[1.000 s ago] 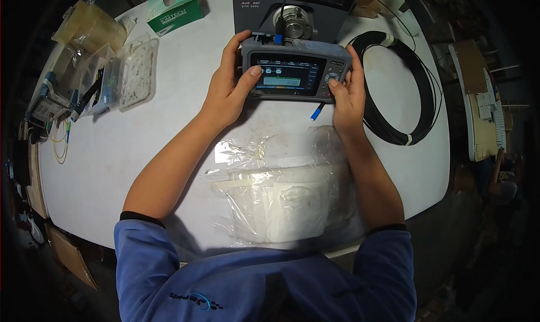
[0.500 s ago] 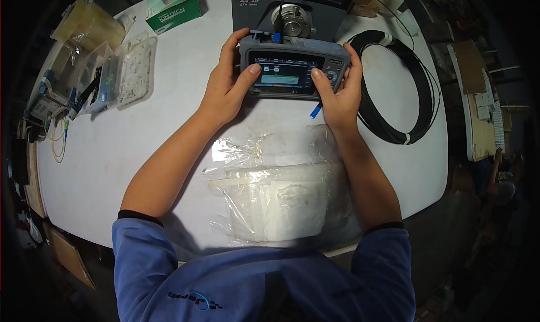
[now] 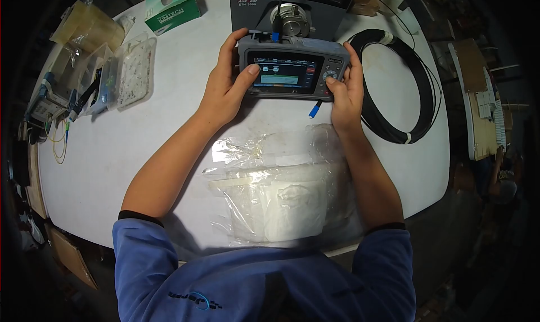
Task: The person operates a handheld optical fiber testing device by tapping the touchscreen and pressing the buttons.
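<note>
Both my hands hold a grey handheld OTDR tester (image 3: 281,88) with a lit screen. My left hand (image 3: 228,88) grips its left side, the thumb lying at the screen's left edge. On the right side is my right hand (image 3: 347,97), fingers around the casing and the thumb on the round keypad. A blue fibre connector (image 3: 275,36) on a black cable is plugged into the tester's top edge. Below the tester a second blue connector (image 3: 313,111) points down toward the table. Flat on the table under my forearms lies a clear plastic bag (image 3: 292,204) with white material.
A coil of black cable (image 3: 368,105) lies right of my right hand. Behind the tester stands a grey ETM 3000 machine (image 3: 247,18). A Kimtech wipes box (image 3: 177,18), plastic trays (image 3: 135,74) and a tape roll (image 3: 90,26) sit at the left. Another person (image 3: 503,184) shows far right.
My right thumb has moved right and slightly down, from the screen's right edge to the keypad. My left hand keeps its grip, and the tester stays nearly in place.
</note>
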`<action>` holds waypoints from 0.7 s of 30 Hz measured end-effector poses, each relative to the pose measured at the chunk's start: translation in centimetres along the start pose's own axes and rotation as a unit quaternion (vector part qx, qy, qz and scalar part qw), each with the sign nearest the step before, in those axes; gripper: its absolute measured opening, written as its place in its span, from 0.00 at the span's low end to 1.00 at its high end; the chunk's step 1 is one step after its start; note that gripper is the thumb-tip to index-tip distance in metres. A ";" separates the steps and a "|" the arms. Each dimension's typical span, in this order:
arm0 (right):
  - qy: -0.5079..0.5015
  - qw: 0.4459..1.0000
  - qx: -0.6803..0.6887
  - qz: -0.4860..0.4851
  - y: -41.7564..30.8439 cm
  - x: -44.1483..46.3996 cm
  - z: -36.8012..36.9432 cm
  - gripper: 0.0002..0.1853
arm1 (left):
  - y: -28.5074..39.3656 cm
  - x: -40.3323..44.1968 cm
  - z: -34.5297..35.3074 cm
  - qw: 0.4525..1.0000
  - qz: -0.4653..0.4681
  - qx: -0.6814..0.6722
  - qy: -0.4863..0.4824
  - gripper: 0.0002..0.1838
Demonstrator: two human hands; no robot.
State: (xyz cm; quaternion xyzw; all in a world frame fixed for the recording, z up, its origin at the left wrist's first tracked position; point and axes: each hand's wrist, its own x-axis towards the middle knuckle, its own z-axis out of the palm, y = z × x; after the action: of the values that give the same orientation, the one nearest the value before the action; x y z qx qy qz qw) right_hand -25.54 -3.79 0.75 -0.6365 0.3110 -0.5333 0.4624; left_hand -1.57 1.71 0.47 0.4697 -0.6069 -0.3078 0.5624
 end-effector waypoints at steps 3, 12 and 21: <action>-0.003 1.000 -0.006 0.002 -0.1 -0.1 -0.1 0.39 | 0.1 0.1 0.0 1.000 -0.001 0.004 -0.001 0.36; -0.009 1.000 0.012 0.001 0.1 0.2 -0.1 0.39 | -0.1 0.0 -0.1 1.000 0.003 0.009 0.004 0.37; -0.006 1.000 0.005 0.008 0.0 0.0 -0.3 0.39 | 0.1 0.0 -0.1 1.000 0.001 0.011 0.000 0.37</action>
State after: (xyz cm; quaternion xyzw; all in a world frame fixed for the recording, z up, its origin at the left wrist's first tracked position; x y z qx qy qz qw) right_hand -25.82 -3.87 0.73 -0.6351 0.3104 -0.5273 0.4715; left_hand -1.49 1.73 0.55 0.4751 -0.6105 -0.3011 0.5575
